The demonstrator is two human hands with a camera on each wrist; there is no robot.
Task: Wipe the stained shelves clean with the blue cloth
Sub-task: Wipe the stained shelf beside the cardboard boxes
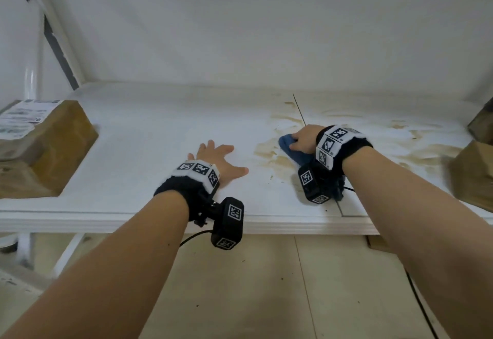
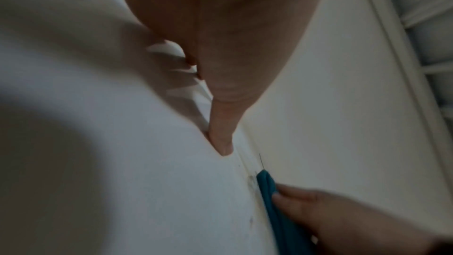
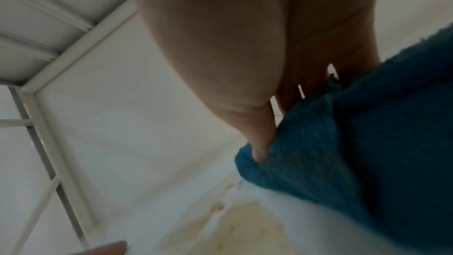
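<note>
A white shelf (image 1: 149, 130) carries brown stains (image 1: 269, 152) across its middle and right part. My right hand (image 1: 302, 140) presses a folded blue cloth (image 1: 286, 144) onto the stained patch, its fingers curled over the cloth's top and the thumb tucked into a fold. The right wrist view shows the blue cloth (image 3: 343, 152) under that palm with brown stain (image 3: 247, 226) beside it. My left hand (image 1: 216, 160) lies flat on the clean shelf to the left, fingers spread, holding nothing. In the left wrist view the blue cloth (image 2: 274, 207) sits under the right hand's fingers (image 2: 301, 207).
A brown cardboard box (image 1: 40, 149) with a white label stands on the shelf's left end. More brown boxes (image 1: 472, 170) sit at the right end. A seam (image 1: 300, 110) runs across the shelf board. A lower shelf (image 1: 266, 285) lies beneath.
</note>
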